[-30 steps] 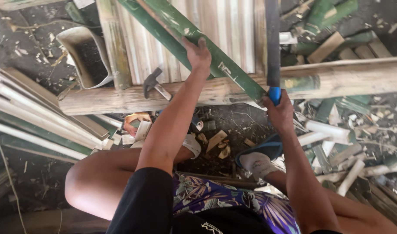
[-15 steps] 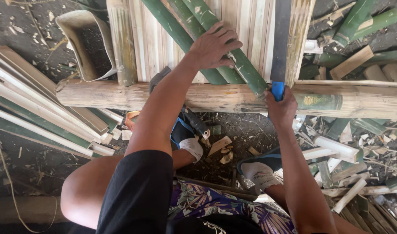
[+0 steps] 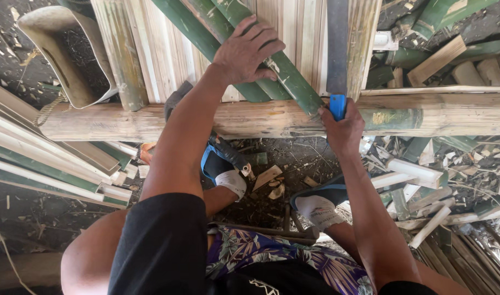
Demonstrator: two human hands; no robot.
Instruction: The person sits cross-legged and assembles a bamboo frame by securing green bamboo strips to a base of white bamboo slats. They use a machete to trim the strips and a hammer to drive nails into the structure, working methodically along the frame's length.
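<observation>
My left hand (image 3: 249, 50) presses down on a green bamboo strip (image 3: 293, 82) that slants across a thick pale bamboo log (image 3: 272, 117). More green strips lie beside it. My right hand (image 3: 343, 130) is closed around the blue handle (image 3: 337, 105) of a long dark blade (image 3: 337, 43) that points away from me, lying flat over pale split slats (image 3: 293, 27). The blade's edge sits just right of the green strip's lower end.
A hammer (image 3: 228, 150) lies under my left arm by the log. A cut plastic container (image 3: 64, 60) sits at upper left. Bundled bamboo slats (image 3: 48, 169) lie at left; offcuts and chips (image 3: 424, 180) litter the ground at right. My two sandalled feet are below the log.
My left hand has slid farther up the green strip and spread flat on it. The view has moved closer. My right hand still holds the blade at the same spot.
</observation>
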